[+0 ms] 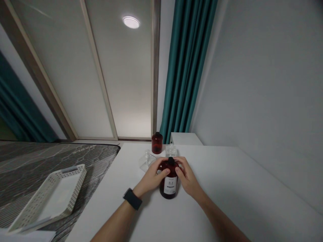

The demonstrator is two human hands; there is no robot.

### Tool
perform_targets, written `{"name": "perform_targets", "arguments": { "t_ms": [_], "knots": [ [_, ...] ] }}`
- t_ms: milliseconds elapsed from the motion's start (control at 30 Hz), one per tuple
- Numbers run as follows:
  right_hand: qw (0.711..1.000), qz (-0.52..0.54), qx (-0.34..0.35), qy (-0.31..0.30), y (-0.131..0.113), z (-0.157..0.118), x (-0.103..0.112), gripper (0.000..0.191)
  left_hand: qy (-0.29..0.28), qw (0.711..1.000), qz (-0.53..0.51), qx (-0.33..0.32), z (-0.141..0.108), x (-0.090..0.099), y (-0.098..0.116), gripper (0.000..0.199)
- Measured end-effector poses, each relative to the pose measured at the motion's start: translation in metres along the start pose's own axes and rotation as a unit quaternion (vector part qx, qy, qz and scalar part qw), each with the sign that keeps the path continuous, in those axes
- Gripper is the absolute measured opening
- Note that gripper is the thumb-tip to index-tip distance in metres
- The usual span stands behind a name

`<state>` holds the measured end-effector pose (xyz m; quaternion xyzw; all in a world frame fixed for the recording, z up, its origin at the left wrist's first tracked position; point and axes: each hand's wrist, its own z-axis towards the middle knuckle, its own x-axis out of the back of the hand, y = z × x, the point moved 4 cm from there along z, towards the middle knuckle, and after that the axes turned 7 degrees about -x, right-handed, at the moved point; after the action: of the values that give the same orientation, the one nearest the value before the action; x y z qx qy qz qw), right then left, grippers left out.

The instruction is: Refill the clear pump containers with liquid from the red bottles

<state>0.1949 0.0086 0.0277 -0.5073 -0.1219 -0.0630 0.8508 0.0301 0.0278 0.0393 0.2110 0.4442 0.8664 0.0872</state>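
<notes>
Labelled bottle: I have the dark amber bottle [169, 190] upright on the white table [199, 215], its black cap [171, 161] on and its white label [170, 185], marked with an "M", facing my camera.
Left hand: I see the left hand [154, 175] clasping the left shoulder of the labelled bottle, thumb across its front; a dark watch [132, 199] sits on that wrist.
Right hand: I see the right hand [187, 175] clasping the right shoulder of the labelled bottle, thumb on its front, the other fingers reaching round near the cap.
Second bottle: I make out a reddish-brown bottle [156, 144] with a dark top, upright behind the labelled bottle and slightly to its left.
Clear plastic: one crumpled clear piece [147, 161] lies behind and left of the labelled bottle, another [172, 150] directly behind it; I cannot tell what they are.
Basket: a white perforated basket [50, 198] sits well to the left of the labelled bottle, on a grey patterned surface [97, 161].
Backdrop: beyond the labelled bottle I see a white box-like piece [186, 139], a teal curtain [190, 67] and frosted panels [126, 80].
</notes>
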Motion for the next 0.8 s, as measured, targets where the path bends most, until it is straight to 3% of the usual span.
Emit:
{"name": "perform_targets", "arguments": {
  "t_ms": [267, 433, 633, 767, 800],
  "knots": [
    [1.000, -0.012, -0.019, -0.009, 0.000, 0.006, 0.002, 0.026, -0.002, 0.998, -0.066, 0.025, -0.003, -0.012, 0.001, 0.037],
    [0.995, -0.095, -0.003, -0.024, -0.026, 0.032, 0.018, 0.011, 0.025, 0.995, -0.078, 0.060, -0.003, -0.019, -0.001, 0.039],
    [0.970, -0.172, -0.077, -0.151, -0.049, 0.065, 0.014, 0.014, 0.036, 0.993, -0.095, 0.056, -0.001, -0.019, 0.001, 0.039],
    [0.963, -0.168, -0.058, -0.203, -0.054, 0.071, 0.010, 0.003, 0.036, 0.990, -0.123, 0.060, -0.002, -0.019, 0.000, 0.039],
    [0.961, -0.160, -0.047, -0.222, -0.056, 0.072, 0.010, 0.009, 0.037, 0.989, -0.126, 0.062, -0.002, -0.019, -0.001, 0.040]
  ]
}}
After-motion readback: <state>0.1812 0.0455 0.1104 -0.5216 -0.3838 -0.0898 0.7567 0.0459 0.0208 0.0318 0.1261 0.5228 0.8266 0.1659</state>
